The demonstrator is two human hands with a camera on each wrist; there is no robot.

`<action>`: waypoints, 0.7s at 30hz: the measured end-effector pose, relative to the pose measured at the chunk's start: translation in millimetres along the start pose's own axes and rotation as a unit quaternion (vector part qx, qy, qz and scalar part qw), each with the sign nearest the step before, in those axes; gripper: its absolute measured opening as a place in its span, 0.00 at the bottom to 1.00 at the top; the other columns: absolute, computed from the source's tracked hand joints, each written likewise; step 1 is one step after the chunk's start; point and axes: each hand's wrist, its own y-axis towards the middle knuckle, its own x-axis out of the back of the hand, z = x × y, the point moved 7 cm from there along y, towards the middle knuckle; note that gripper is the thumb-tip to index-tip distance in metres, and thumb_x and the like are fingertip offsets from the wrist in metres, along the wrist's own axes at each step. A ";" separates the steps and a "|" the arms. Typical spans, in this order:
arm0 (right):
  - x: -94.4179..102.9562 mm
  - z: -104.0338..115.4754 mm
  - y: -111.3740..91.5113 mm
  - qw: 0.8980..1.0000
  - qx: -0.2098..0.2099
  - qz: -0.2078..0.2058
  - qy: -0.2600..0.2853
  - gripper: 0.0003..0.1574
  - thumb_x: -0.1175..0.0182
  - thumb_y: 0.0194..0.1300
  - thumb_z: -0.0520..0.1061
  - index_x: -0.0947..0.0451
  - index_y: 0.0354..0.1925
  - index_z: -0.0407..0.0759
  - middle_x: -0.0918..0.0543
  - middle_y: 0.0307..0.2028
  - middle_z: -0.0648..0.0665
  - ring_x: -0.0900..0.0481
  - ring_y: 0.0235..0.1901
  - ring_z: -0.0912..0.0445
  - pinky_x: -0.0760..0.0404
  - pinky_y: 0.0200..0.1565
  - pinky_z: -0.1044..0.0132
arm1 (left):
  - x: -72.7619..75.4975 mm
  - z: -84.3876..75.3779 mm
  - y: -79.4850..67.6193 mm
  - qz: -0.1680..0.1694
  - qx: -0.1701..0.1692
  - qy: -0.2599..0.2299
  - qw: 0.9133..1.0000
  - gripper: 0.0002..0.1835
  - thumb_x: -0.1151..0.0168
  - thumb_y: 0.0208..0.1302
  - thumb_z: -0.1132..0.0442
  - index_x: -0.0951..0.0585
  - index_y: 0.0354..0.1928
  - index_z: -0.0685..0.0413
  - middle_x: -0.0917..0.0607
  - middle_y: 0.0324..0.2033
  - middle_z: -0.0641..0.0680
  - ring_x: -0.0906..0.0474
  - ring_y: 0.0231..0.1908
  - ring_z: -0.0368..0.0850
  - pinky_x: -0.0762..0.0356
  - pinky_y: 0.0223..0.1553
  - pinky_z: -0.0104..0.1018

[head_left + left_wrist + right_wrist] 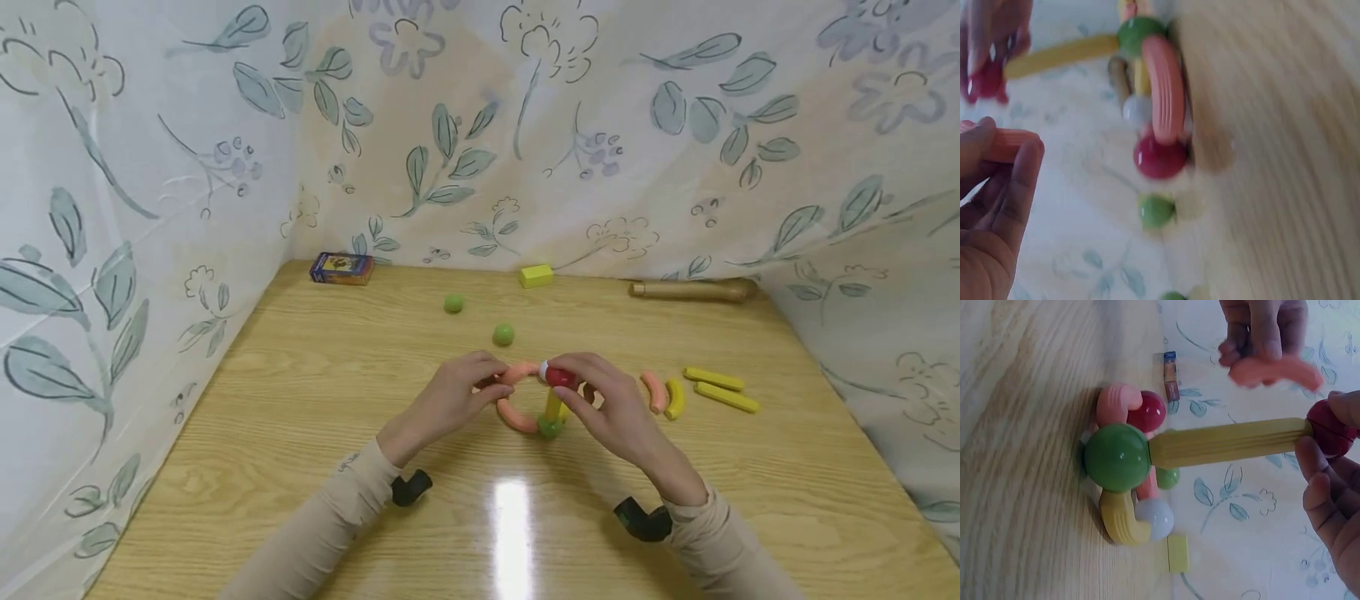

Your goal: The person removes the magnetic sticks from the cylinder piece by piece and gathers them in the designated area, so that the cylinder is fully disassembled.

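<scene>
My left hand [448, 398] pinches a pink curved piece [1013, 144] between thumb and fingers, above the table. With its fingertips, my right hand [611, 404] grips a red ball [1330, 428] at the top of an upright yellow stick [1229, 442]. The stick's lower end meets a green ball [1117, 456] on the table. From that ball a second pink curved piece [1165, 87] runs to another red ball [1160, 157], and a yellow curved piece [1124, 519] runs to a white ball [1155, 519]. The held pink piece is apart from the gripped red ball.
Two loose green balls [503, 335] lie beyond the hands. Farther back are a small blue box [341, 268], a yellow block [536, 276] and a wooden rod [693, 290]. To the right lie a pink curve [654, 392], a yellow curve [675, 398] and two yellow sticks [726, 397].
</scene>
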 end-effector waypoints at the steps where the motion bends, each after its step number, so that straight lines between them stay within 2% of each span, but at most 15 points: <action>1: 0.5 -0.7 -0.2 1.000 -0.001 -0.003 -0.001 0.24 0.33 0.58 0.33 0.21 0.53 0.42 0.17 0.47 0.46 0.27 0.34 0.65 0.27 0.30 0.74 | 4.1 6.5 -1.7 -0.001 0.024 -0.012 1.000 0.09 0.34 0.62 0.63 0.14 0.43 0.56 0.15 0.36 0.51 0.18 0.36 0.40 0.20 0.38 0.26; 3: 1.2 -2.2 -0.8 1.000 -0.003 -0.007 -0.001 0.24 0.33 0.57 0.32 0.21 0.53 0.42 0.17 0.46 0.46 0.27 0.34 0.65 0.27 0.30 0.74 | 13.9 22.7 -7.7 0.002 0.083 -0.029 0.996 0.09 0.34 0.64 0.61 0.14 0.43 0.56 0.15 0.36 0.51 0.19 0.36 0.40 0.20 0.38 0.29; 5: 1.4 -2.9 -1.2 1.000 -0.003 -0.007 -0.002 0.24 0.33 0.57 0.33 0.21 0.53 0.42 0.17 0.46 0.46 0.27 0.34 0.65 0.28 0.30 0.74 | 24.8 43.6 -18.2 0.012 0.159 -0.040 0.986 0.10 0.36 0.66 0.58 0.14 0.44 0.55 0.14 0.36 0.51 0.20 0.36 0.40 0.21 0.39 0.31; 9: 1.0 -3.5 -0.2 1.000 -0.001 -0.003 0.003 0.24 0.34 0.59 0.33 0.22 0.54 0.43 0.17 0.46 0.46 0.27 0.35 0.64 0.27 0.30 0.72 | 44.6 85.7 -48.1 0.041 0.304 -0.054 0.950 0.15 0.40 0.67 0.56 0.17 0.49 0.57 0.13 0.38 0.54 0.20 0.36 0.43 0.24 0.36 0.33; 11: 1.4 -4.5 0.2 1.000 -0.006 -0.001 0.002 0.24 0.34 0.59 0.33 0.22 0.55 0.44 0.17 0.46 0.47 0.27 0.35 0.65 0.27 0.30 0.71 | 50.4 101.8 -60.4 0.057 0.349 -0.044 0.934 0.17 0.41 0.66 0.56 0.20 0.51 0.60 0.14 0.39 0.57 0.20 0.35 0.45 0.25 0.35 0.34; 13: 1.6 -6.1 0.0 1.000 -0.012 0.000 -0.001 0.26 0.34 0.59 0.33 0.23 0.56 0.43 0.17 0.45 0.47 0.27 0.34 0.65 0.27 0.29 0.71 | 53.0 112.8 -68.2 0.076 0.370 -0.024 0.925 0.19 0.42 0.66 0.57 0.22 0.52 0.63 0.15 0.41 0.60 0.20 0.36 0.49 0.23 0.35 0.37; 15: 1.3 -8.0 -0.9 1.000 -0.023 0.002 -0.003 0.27 0.34 0.59 0.34 0.23 0.58 0.41 0.17 0.45 0.47 0.28 0.34 0.66 0.26 0.29 0.72 | 53.0 119.6 -72.8 0.095 0.379 0.003 0.920 0.20 0.42 0.65 0.57 0.22 0.52 0.66 0.15 0.44 0.63 0.19 0.40 0.52 0.20 0.39 0.42; 19: 0.7 -11.1 -2.2 0.999 -0.044 0.003 0.005 0.27 0.34 0.60 0.34 0.23 0.58 0.39 0.17 0.45 0.46 0.27 0.33 0.66 0.25 0.29 0.72 | 51.2 123.8 -77.7 0.109 0.383 0.044 0.916 0.19 0.43 0.64 0.59 0.19 0.49 0.68 0.15 0.47 0.65 0.18 0.44 0.54 0.20 0.46 0.48; 21: 1.2 -11.6 -2.3 0.998 -0.054 0.004 0.016 0.26 0.34 0.60 0.34 0.23 0.57 0.40 0.17 0.44 0.46 0.27 0.31 0.66 0.25 0.29 0.72 | 50.8 123.0 -78.1 0.109 0.383 0.053 0.916 0.18 0.43 0.64 0.59 0.18 0.48 0.68 0.15 0.47 0.66 0.18 0.44 0.55 0.20 0.47 0.49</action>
